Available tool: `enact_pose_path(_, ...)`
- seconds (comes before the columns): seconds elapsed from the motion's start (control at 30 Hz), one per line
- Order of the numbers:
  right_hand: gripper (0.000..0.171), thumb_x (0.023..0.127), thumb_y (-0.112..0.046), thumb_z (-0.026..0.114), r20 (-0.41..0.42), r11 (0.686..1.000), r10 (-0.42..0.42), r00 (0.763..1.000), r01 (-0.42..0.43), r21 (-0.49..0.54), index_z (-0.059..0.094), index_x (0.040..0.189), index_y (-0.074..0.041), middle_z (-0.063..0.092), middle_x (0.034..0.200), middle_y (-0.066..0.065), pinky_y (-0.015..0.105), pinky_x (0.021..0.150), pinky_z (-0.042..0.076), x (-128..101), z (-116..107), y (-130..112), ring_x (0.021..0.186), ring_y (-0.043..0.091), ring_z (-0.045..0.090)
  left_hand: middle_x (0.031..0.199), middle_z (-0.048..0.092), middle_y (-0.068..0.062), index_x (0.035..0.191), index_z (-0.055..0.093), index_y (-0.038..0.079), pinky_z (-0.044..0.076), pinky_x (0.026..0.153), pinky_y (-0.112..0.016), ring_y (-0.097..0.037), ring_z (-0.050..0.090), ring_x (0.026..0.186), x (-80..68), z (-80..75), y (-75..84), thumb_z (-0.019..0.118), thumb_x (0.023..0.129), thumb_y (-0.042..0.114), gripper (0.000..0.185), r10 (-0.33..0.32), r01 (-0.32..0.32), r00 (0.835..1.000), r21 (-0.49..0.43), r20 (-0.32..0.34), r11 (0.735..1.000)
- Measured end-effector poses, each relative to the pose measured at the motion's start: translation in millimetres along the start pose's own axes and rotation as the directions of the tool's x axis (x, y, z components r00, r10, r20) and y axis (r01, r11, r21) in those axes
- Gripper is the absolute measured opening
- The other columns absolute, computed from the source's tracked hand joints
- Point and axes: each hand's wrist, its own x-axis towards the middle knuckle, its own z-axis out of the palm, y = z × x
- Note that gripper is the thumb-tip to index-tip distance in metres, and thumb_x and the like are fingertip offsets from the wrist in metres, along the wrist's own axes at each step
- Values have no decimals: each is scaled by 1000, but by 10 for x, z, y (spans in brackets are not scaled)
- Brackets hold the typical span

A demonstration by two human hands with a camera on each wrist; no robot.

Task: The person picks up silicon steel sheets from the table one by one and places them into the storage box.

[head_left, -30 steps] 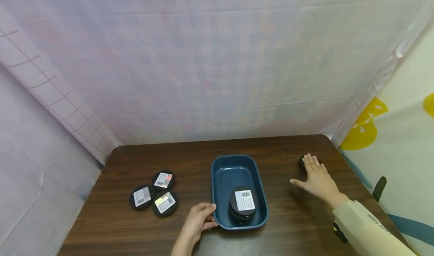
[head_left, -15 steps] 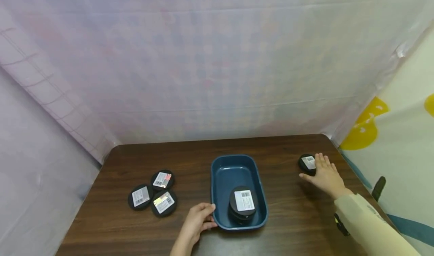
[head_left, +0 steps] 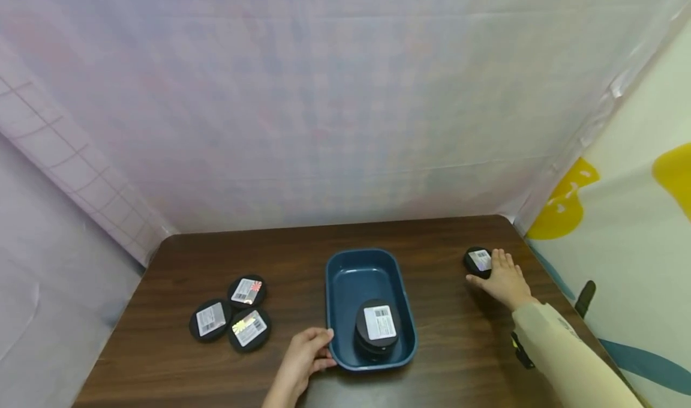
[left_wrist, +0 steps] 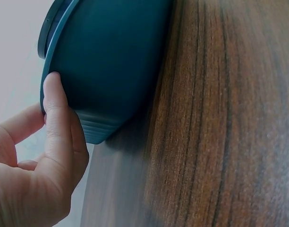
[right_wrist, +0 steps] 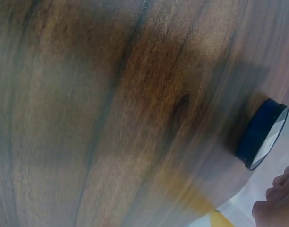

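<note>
In the head view my left hand pinches the near left rim of a blue rectangular tray. The left wrist view shows the thumb and fingers of that hand at the rim of the tray. Inside the tray's near end is a stack of round black containers, a white barcode label on top. At the table's far right, my right hand has its fingers extended beside a single round black container. Between that container and the hand, the right wrist view shows a gap.
Three more labelled black containers lie together left of the tray: one at the back, one at the left and one in front. The brown wooden table ends at a pale hanging cloth.
My right hand has shifted right, off the top of the single container, uncovering its label. The left hand keeps its hold on the tray. The head view has turned slightly right.
</note>
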Motion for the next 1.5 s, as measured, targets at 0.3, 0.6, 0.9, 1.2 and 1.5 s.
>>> enact_pose_path(0.3, 106, 83, -53, 60, 15, 999, 40, 999, -41, 24, 7, 136, 23, 6, 140, 44, 68, 104, 8, 105, -31, 43, 129, 58, 7, 71, 52, -2, 103, 53, -12, 55, 56, -24, -10, 53, 62, -4, 30, -12, 57, 91, 15, 30, -3, 3, 1000, -11, 14, 1000)
enact_pose_path(0.6, 104, 84, -49, 62, 49, 998, 54, 997, -55, 14, 8, 134, 26, 8, 138, 46, 67, 104, 10, 149, -58, 42, 128, 59, 9, 72, 52, -3, 102, 53, -11, 55, 56, -24, -11, 53, 62, -49, 52, -61, 56, 92, 15, 28, -18, 18, 1000, 2, 20, 1000)
enact_pose_path(0.9, 104, 81, -48, 65, 89, 996, 84, 992, -85, 3, 13, 132, 26, 12, 136, 48, 66, 104, 16, 181, -111, 71, 125, 60, 13, 72, 52, -3, 100, 54, -9, 55, 55, -24, -11, 53, 62, -76, 69, -88, 55, 93, 16, 26, -31, 31, 999, -1, 31, 1000)
enact_pose_path(1.2, 108, 82, -52, 63, 152, 995, 100, 983, -103, 13, 10, 132, 27, 11, 135, 48, 66, 103, 20, 281, 27, 39, 125, 60, 15, 72, 52, -3, 98, 55, -8, 55, 57, -25, -11, 53, 63, -127, 3, -91, 56, 92, 16, 25, -26, 26, 999, -14, 28, 1000)
enact_pose_path(1.5, 93, 79, -40, 69, 90, 996, 92, 992, -93, 2, 25, 129, 25, 38, 121, 46, 60, 83, 43, 309, -23, -2, 102, 57, 45, 72, 53, -2, 95, 57, -4, 55, 58, -25, -11, 54, 63, -134, 22, -92, 57, 91, 17, 21, -12, 13, 1000, -36, 25, 999)
